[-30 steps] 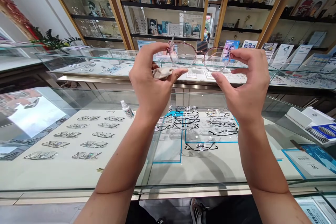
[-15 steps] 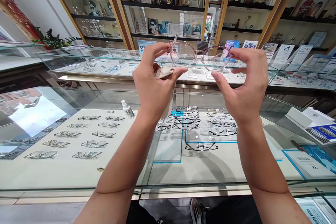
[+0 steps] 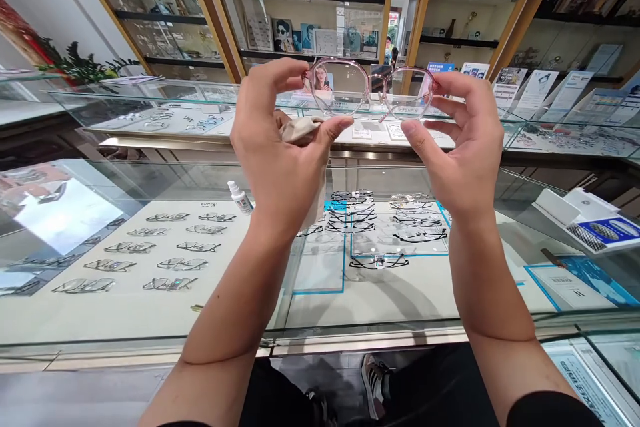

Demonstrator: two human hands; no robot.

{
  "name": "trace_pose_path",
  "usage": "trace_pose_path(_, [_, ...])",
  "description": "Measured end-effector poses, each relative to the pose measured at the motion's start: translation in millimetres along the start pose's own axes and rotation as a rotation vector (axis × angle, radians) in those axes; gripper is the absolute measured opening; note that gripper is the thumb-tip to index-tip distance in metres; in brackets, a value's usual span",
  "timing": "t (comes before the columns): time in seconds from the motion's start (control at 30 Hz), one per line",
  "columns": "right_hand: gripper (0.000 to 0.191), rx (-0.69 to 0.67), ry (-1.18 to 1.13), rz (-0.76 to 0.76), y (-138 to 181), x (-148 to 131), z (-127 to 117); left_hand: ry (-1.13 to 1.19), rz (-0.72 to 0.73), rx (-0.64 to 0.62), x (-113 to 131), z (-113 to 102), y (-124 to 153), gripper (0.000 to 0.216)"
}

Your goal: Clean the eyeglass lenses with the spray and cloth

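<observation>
Head view: the left hand [image 3: 277,137] grips one end of the round, pinkish-red, thin-rimmed eyeglasses with clear lenses [image 3: 369,85], a crumpled beige cloth [image 3: 301,130] tucked in its palm; the right hand [image 3: 457,137] grips the other end. The eyeglasses are raised above the near glass display counter [image 3: 115,320], not yet set down; whether their lenses have been wiped, I cannot tell. A small white plastic spray bottle [image 3: 241,197] stands at left.

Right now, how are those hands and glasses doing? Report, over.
Left hand: holding one side of glasses, plus cloth. Right hand: holding other side. Glasses: up between both hands. Cloth: not covering lenses.
</observation>
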State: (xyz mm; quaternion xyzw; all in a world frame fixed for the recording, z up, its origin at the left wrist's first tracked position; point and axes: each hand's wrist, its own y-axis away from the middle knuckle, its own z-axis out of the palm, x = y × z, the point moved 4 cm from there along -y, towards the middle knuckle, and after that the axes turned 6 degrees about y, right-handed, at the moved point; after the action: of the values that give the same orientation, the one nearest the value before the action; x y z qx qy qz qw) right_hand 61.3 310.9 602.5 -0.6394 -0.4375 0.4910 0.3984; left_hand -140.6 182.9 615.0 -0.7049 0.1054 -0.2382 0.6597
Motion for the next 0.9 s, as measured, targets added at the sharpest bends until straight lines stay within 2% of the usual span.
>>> trace_pose_path(0.1, [0.046, -0.003, -0.003, 0.008, 5, -3, -4, 0.047, -0.07, -0.021, -7, 1, 8, 0.049])
trace_pose_path(0.17, [0.046, -0.009, 0.012, 0.006, 14, -2, 0, 0.09, -0.134, -0.027, -19, 3, 22, 0.051])
trace_pose_path(0.37, [0.042, -0.005, 0.022, -0.023, 65, 15, 35, 0.149, -0.273, -0.014, -66, 7, 96, 0.06])
trace_pose_path(0.5, [0.045, -0.041, 0.003, 0.019, 93, 26, 54, 0.111, -0.268, 0.013, -81, 3, 131, 0.061])
trace_pose_path(0.67, [0.045, -0.088, -0.045, 0.073, 110, 28, 60, 0.055, -0.31, 0.016, -85, 0, 151, 0.068])
trace_pose_path(0.9, [0.046, -0.089, -0.087, 0.131, 116, 22, 59, 0.032, -0.377, -0.012, -78, -1, 155, 0.071])
